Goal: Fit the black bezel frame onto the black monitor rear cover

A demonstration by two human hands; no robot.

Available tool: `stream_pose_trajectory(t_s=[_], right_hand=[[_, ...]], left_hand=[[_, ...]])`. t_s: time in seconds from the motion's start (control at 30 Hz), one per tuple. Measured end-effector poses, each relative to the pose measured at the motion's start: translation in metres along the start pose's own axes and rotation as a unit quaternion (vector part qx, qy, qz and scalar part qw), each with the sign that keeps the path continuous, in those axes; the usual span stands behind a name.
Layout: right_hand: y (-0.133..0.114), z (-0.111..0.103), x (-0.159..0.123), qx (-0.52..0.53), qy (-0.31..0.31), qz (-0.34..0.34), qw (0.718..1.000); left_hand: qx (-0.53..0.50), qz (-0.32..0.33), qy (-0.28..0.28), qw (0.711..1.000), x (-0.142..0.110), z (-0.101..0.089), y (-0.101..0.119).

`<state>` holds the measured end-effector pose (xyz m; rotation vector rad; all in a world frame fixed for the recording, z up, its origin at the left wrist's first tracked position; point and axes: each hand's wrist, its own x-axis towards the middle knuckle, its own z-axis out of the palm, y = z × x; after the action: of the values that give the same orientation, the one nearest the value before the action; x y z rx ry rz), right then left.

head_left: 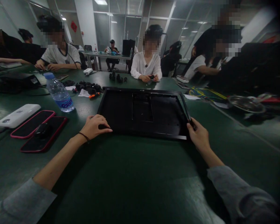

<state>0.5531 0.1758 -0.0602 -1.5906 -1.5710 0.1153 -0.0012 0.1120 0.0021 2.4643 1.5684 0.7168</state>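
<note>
A wide black monitor casing (121, 112) lies before me on the green table, its hollow inside facing up and a rectangular recess near its middle. At its near left corner, my left hand (93, 127) is closed over the edge, thumb stretched along the front side. My right hand (199, 133) pinches the right side rail near the front corner, with the thumb on top. The fingertips of both hands are partly hidden by the casing.
Left on the table (130, 174) stand a water bottle (60, 95), a white power bank (18, 115) and two red-edged phones (53, 132). Behind lie small black parts (88, 87). A metal dish (246, 104) and yellow cables (200, 92) are at right. Several people sit around.
</note>
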Motion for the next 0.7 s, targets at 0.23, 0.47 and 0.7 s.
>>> stream_pose_trajectory(t_s=[0.23,0.47,0.7], right_hand=[[-0.006,0.001,0.002,-0.013,0.022,0.023,0.999],[-0.006,0.001,0.003,-0.004,0.008,0.053,0.999],[-0.002,0.002,0.005,0.054,0.004,0.038,0.998]], left_hand=[[-0.005,-0.182,0.187,0.965,0.005,0.006,-0.018],[-0.055,-0.260,0.082,0.961,0.004,0.008,-0.028],[-0.186,-0.245,0.095,0.947,0.008,0.021,-0.041]])
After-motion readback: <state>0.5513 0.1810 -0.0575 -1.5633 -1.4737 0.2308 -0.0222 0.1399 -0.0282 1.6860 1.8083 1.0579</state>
